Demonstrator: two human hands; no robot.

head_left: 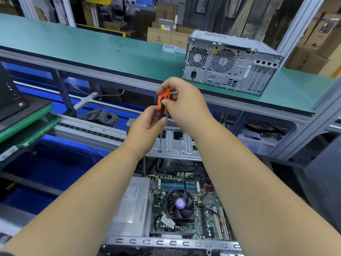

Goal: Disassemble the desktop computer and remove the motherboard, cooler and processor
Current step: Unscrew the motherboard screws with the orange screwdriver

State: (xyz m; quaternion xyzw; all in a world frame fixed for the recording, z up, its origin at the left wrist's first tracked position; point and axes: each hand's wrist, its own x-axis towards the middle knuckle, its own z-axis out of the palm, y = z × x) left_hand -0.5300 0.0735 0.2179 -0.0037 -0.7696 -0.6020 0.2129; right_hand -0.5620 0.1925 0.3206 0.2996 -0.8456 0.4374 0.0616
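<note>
An open desktop case (171,243) lies below me with its green motherboard (186,206) exposed. A black cooler fan (180,205) with a purple label sits on the board, and the processor is hidden beneath it. A silver power supply (132,206) fills the case's left side. Both hands hold an orange and black screwdriver (163,102) upright above the metal drive cage (177,145). My left hand (147,124) grips the lower handle. My right hand (181,100) pinches the handle's top. The thin shaft (160,141) runs down into a hole in the cage.
A second, closed computer tower (230,65) stands on the green upper shelf (92,43) at the right. A coil of grey cable (101,117) lies at the left behind a roller track (88,130). Blue bins and cardboard boxes surround the bench.
</note>
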